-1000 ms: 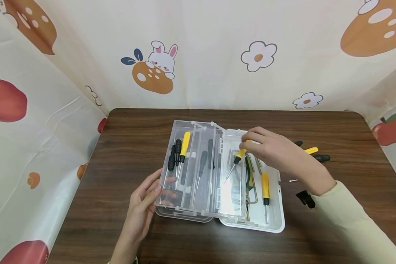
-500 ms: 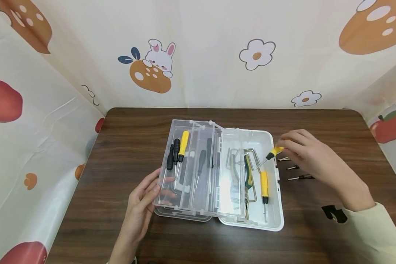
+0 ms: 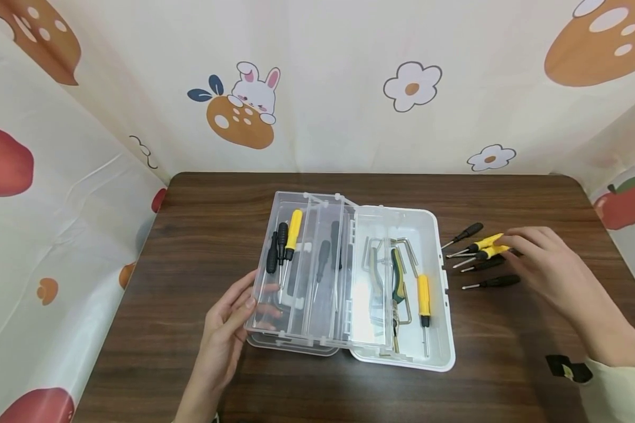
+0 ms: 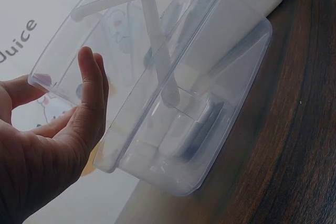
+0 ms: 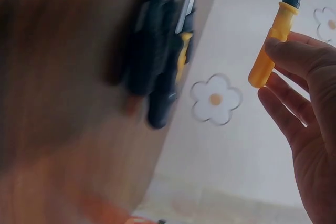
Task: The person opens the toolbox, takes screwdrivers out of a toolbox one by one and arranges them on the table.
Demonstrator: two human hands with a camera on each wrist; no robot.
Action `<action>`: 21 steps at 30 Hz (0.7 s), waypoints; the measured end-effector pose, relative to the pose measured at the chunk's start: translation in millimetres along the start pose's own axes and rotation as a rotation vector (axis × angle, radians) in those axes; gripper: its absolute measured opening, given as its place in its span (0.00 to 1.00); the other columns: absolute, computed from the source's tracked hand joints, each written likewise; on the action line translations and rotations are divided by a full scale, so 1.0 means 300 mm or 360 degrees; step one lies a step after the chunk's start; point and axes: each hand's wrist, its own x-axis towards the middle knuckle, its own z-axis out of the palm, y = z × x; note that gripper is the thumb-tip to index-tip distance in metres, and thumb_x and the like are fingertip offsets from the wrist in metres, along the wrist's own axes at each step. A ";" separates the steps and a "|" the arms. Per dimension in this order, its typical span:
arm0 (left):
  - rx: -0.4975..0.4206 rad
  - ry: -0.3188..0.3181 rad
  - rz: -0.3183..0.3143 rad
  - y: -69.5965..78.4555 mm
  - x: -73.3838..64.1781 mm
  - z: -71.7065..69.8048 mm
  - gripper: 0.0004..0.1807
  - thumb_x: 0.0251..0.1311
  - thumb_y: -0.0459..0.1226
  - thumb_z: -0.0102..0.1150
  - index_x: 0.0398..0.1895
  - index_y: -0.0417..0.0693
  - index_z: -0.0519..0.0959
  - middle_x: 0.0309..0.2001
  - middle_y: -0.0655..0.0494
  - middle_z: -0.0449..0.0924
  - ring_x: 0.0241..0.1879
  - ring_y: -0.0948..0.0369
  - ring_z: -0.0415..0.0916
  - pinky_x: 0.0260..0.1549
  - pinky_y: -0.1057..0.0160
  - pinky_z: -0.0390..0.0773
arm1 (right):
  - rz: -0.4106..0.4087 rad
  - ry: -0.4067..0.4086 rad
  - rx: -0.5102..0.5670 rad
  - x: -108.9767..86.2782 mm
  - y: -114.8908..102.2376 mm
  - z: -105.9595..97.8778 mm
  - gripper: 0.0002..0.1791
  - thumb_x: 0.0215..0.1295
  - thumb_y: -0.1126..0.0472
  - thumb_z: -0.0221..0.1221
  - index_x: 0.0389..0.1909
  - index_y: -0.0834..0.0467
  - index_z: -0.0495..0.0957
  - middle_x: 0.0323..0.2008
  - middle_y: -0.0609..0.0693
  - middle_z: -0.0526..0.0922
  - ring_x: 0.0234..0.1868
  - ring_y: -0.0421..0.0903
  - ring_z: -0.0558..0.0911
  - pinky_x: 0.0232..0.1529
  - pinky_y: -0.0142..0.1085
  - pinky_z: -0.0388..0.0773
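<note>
With its thumb and fingers, my right hand [image 3: 555,273] pinches a yellow-handled screwdriver [image 5: 281,24], just above other screwdrivers on the table. In the head view, a second yellow screwdriver [image 3: 488,239] lies right beside the held one. My left hand [image 3: 223,329] holds the near left corner of the clear upper tray [image 4: 55,80] of a toolbox, fingers showing through the plastic. Inside that tray area are black screwdrivers [image 3: 272,252] and a yellow screwdriver [image 3: 294,226]. The white toolbox base [image 3: 443,352] contains green-handled pliers [image 3: 398,282], hex keys [image 3: 408,252] and a yellow screwdriver [image 3: 424,296].
Black screwdrivers [image 3: 500,281] lie on the wooden table [image 3: 217,235], right of the toolbox. A clear lower tray [image 3: 296,348] sits under the upper one. A patterned curtain [image 3: 338,117] stands behind the table's far edge.
My right hand has carried the yellow screwdriver out of the toolbox and rightward to the screwdrivers on the table. My left hand has kept its hold on the tray.
</note>
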 end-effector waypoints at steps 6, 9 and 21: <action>-0.0012 -0.0048 0.0049 -0.003 -0.004 -0.002 0.26 0.81 0.30 0.38 0.79 0.36 0.60 0.62 0.50 0.84 0.42 0.58 0.89 0.39 0.56 0.91 | 0.0104 -0.0045 -0.0025 -0.085 0.029 0.018 0.39 0.80 0.33 0.37 0.41 0.62 0.84 0.43 0.58 0.84 0.48 0.55 0.75 0.69 0.09 0.49; -0.0009 -0.0038 0.0049 -0.002 -0.007 -0.001 0.25 0.81 0.30 0.38 0.78 0.36 0.60 0.62 0.49 0.84 0.42 0.57 0.89 0.38 0.56 0.91 | 0.0096 -0.0044 -0.0013 -0.112 0.044 0.035 0.39 0.80 0.34 0.37 0.41 0.61 0.84 0.42 0.57 0.84 0.48 0.55 0.75 0.70 0.09 0.49; 0.0009 -0.0003 0.0011 0.003 -0.011 0.005 0.25 0.81 0.30 0.39 0.78 0.36 0.60 0.62 0.49 0.84 0.42 0.57 0.89 0.38 0.55 0.91 | 0.0135 -0.0086 -0.0009 -0.173 0.079 0.080 0.12 0.80 0.59 0.55 0.43 0.62 0.85 0.42 0.57 0.85 0.47 0.55 0.75 0.68 0.10 0.49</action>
